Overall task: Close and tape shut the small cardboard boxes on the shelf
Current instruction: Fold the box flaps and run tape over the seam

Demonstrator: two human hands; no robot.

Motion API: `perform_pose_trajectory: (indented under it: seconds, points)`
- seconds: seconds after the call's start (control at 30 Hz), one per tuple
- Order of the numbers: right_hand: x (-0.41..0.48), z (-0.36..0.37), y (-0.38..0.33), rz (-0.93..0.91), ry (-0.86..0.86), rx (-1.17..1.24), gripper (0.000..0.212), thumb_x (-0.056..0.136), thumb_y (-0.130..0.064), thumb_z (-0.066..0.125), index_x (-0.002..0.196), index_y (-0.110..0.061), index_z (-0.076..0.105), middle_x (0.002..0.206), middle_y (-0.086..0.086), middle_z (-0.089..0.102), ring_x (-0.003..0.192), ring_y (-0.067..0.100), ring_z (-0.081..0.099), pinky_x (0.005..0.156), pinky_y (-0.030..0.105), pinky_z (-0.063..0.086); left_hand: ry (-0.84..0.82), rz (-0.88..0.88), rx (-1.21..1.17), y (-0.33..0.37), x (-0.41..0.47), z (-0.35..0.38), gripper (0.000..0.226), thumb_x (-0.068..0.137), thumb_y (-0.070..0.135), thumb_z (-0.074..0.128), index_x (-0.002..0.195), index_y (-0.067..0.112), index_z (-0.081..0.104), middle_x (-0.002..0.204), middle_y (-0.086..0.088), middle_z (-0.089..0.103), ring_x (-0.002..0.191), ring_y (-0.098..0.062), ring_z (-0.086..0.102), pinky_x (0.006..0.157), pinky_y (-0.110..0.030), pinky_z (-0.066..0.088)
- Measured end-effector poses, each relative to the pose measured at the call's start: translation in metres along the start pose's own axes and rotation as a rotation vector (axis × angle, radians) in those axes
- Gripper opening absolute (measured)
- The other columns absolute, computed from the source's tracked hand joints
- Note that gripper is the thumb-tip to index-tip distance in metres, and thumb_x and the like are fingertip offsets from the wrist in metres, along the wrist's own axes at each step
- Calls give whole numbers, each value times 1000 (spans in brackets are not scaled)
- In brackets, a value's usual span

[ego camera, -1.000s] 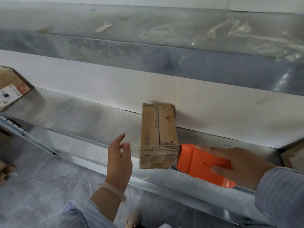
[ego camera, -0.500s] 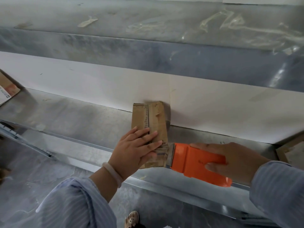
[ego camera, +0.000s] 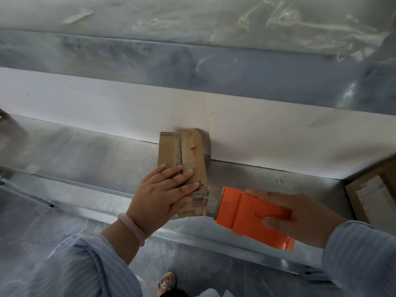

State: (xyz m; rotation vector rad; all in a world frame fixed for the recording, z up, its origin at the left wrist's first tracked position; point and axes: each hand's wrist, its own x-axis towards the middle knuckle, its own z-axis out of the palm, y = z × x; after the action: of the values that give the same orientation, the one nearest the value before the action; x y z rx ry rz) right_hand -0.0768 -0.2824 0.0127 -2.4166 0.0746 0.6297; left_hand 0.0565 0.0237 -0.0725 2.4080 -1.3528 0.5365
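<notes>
A small brown cardboard box lies on the metal shelf, its flaps closed and its far end against the white back panel. My left hand presses flat on the near half of its top, fingers spread. My right hand grips an orange tape dispenser just right of the box's near right corner. A strip of clear tape stretches from the dispenser's blade to that corner.
Another cardboard box with a white label sits at the right end of the shelf. An upper shelf carries scraps of clear tape. Below are the shelf's front rail, a grey floor and a sandalled foot.
My left hand came down from beside the box and now presses flat on its top. The dispenser has pulled a little away to the right from the box's corner.
</notes>
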Motion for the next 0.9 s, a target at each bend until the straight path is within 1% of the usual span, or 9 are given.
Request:
perform_pose_trajectory:
  seconds: [0.07, 0.17, 0.27, 0.33, 0.43, 0.47, 0.6, 0.73, 0.9]
  points:
    - [-7, 19, 10, -72, 50, 24, 63, 85, -51, 67, 117, -86, 25, 125, -32, 55, 110, 2, 59, 99, 31, 50, 9, 5, 1, -1, 0, 1, 36, 102, 47, 41, 127, 33, 63, 135, 9, 60, 128, -18, 54, 106, -50, 44]
    - [-2, 16, 16, -7, 131, 142, 61, 84, -50, 68, 118, -84, 30, 123, -32, 57, 107, 0, 60, 97, 30, 51, 15, 5, 1, -2, 1, 2, 34, 102, 48, 42, 128, 35, 60, 135, 10, 59, 130, -17, 53, 107, -49, 43]
    - [-5, 27, 17, 9, 70, 187, 63, 85, -46, 69, 107, -90, 28, 117, -36, 56, 101, -9, 60, 87, 16, 50, 15, 11, 0, -2, 1, 2, 34, 102, 47, 43, 127, 34, 61, 135, 9, 59, 129, -17, 53, 106, -50, 43]
    - [-1, 25, 9, 19, 67, 158, 62, 86, -48, 66, 106, -91, 25, 115, -38, 54, 99, -7, 59, 83, 13, 48, 12, 11, 0, -2, 1, 2, 34, 102, 47, 44, 126, 33, 63, 135, 8, 60, 129, -18, 54, 105, -50, 43]
    - [8, 20, 0, 18, 28, 131, 56, 90, -47, 63, 111, -81, 24, 112, -38, 48, 94, -9, 54, 78, 10, 44, 11, 10, -4, -1, 2, 2, 34, 102, 47, 43, 128, 33, 60, 135, 8, 59, 129, -18, 54, 106, -51, 43]
    - [9, 18, -4, 28, 9, 138, 55, 90, -46, 63, 113, -78, 25, 112, -37, 49, 94, -9, 54, 78, 10, 44, 14, 10, -3, -1, 2, 2, 34, 102, 47, 42, 128, 33, 60, 135, 9, 59, 128, -18, 54, 106, -51, 43]
    - [16, 11, -10, 79, -31, 160, 52, 90, -43, 64, 131, -63, 40, 123, -24, 58, 108, 3, 58, 99, 29, 46, 18, 15, 2, 0, 2, 0, 36, 102, 47, 41, 124, 31, 65, 134, 8, 60, 127, -19, 55, 105, -51, 44]
    - [16, 5, -20, 51, -62, 119, 45, 91, -42, 64, 121, -63, 39, 117, -24, 58, 104, 1, 57, 90, 21, 41, -7, 16, 3, 0, 3, -1, 37, 103, 47, 40, 124, 31, 66, 133, 6, 61, 127, -20, 55, 104, -51, 44]
    - [13, 19, -17, 57, 3, 126, 48, 92, -44, 62, 126, -65, 37, 120, -22, 58, 105, 6, 60, 96, 30, 48, -5, 14, 3, -1, 4, -1, 36, 103, 48, 39, 126, 32, 63, 133, 7, 61, 127, -20, 55, 105, -51, 44]
